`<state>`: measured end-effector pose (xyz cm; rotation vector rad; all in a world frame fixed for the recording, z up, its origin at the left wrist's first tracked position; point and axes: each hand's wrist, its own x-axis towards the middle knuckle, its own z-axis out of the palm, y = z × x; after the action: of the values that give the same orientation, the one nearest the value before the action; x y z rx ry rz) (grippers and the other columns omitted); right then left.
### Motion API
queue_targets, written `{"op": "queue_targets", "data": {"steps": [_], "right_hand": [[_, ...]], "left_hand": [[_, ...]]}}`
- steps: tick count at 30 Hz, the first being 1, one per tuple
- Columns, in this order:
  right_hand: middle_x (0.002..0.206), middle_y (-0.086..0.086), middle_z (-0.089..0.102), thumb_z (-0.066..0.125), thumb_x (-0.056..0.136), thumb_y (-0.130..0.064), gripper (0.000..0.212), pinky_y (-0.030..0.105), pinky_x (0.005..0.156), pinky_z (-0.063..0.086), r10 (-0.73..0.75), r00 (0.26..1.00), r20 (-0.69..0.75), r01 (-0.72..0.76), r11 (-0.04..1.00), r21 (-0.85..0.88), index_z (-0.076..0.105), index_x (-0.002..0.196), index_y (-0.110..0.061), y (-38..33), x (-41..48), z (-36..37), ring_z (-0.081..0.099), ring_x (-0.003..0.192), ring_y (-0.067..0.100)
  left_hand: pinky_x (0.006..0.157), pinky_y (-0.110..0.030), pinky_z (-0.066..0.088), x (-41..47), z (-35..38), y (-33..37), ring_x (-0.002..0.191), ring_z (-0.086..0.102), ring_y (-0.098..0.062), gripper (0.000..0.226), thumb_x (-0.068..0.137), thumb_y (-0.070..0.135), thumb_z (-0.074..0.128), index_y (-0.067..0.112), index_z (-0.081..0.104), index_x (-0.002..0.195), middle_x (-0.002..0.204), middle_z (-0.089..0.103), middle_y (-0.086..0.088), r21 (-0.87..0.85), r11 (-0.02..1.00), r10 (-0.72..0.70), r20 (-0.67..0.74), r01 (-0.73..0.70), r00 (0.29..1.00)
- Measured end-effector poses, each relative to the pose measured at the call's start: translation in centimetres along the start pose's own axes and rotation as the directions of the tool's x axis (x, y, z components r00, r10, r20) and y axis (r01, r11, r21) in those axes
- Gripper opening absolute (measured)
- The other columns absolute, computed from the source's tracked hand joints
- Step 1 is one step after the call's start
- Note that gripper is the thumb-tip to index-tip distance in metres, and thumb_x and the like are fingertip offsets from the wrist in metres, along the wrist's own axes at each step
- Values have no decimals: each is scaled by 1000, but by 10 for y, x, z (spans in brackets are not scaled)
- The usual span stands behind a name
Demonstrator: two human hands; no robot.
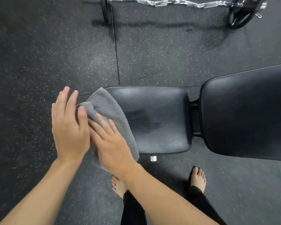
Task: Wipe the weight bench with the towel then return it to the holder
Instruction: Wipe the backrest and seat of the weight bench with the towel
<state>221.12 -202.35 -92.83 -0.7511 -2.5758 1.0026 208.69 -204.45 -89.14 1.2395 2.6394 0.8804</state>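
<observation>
1. While the right hand (111, 143) lies flat w/ fingers spread, palm down, it presses the grey towel (113, 117) onto the near-left end of the weight bench (156, 119) seat pad.
2. Left hand (68, 125) sits just left of the right, overlapping it; fingers straight and apart, thumb touching the towel's bunched edge, nothing clasped.
3. Towel drapes over the seat's left edge, under & beyond both hands.
4. Back pad (246, 114) is right of the hands, across a gap.
5. Bare feet (198, 177) below the hands; barbell (169, 3) far ahead on the floor (39, 54).

towel (110, 111) grey | bench (157, 117) black | floor (39, 62) dark, white-speckled | barbell (177, 2) chrome
</observation>
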Motion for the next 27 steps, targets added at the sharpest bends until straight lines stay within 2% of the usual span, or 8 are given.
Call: {"op": "queue_targets", "data": {"steps": [3,6,8,13,17,21,24,27], "right_hand": [[167,-1,26,53,93,-8,66,48,125,17,17,999,27,-14,996,-87,35,156,-17,44,-41,-29,12,156,20],[167,-5,23,54,97,-4,65,56,121,22,326,942,-83,-331,941,-65,34,155,-24,102,-96,-71,18,155,21],[168,-13,14,45,105,-14,58,54,124,16,485,867,-117,-490,872,-14,25,157,-31,127,-109,-90,9,156,12],[167,2,23,42,107,-9,50,52,125,7,626,734,-265,-594,780,196,32,155,-15,138,-18,-99,15,155,17],[162,3,36,49,100,-3,53,47,126,6,438,878,-191,-418,898,139,44,151,-12,76,56,-62,19,154,25],[162,-1,35,56,81,-4,75,44,127,3,95,995,40,-95,995,13,37,153,-15,-15,0,5,15,156,25],[146,-13,55,73,68,-31,77,24,112,40,-90,916,390,167,972,-166,54,143,-26,-26,-62,11,51,134,8],[139,-11,61,64,74,-32,65,19,96,47,-124,929,348,212,950,-228,60,139,-22,-17,-53,0,63,115,6]], "left_hand": [[123,-50,24,1,1,4,149,35,-28,46,106,23,37,6,48,147,161,39,-11,13,1000,19,66,-20,998],[123,-52,26,0,6,13,150,32,-27,46,105,22,42,5,46,148,162,37,-11,24,999,30,154,-34,988],[122,-52,28,-2,13,17,152,30,-26,47,106,21,44,6,44,150,163,34,-10,33,999,20,210,-27,977],[122,-35,28,-2,20,16,151,30,-17,46,106,23,41,12,44,151,164,33,-1,-37,995,-84,172,91,982],[118,-14,21,7,8,-1,147,38,-19,42,106,15,40,7,49,146,158,42,-7,-101,987,-124,17,125,992],[121,-28,29,17,-11,-11,144,42,-24,39,106,9,41,1,52,143,155,46,-13,-137,980,-154,-39,148,987],[120,-26,29,26,-23,-14,145,40,-18,40,107,14,40,7,50,146,156,45,-6,-117,986,-122,1,121,993],[118,-24,28,34,-26,-15,145,39,-13,42,107,23,37,12,51,145,157,44,-1,-106,991,-79,72,86,994]]}}
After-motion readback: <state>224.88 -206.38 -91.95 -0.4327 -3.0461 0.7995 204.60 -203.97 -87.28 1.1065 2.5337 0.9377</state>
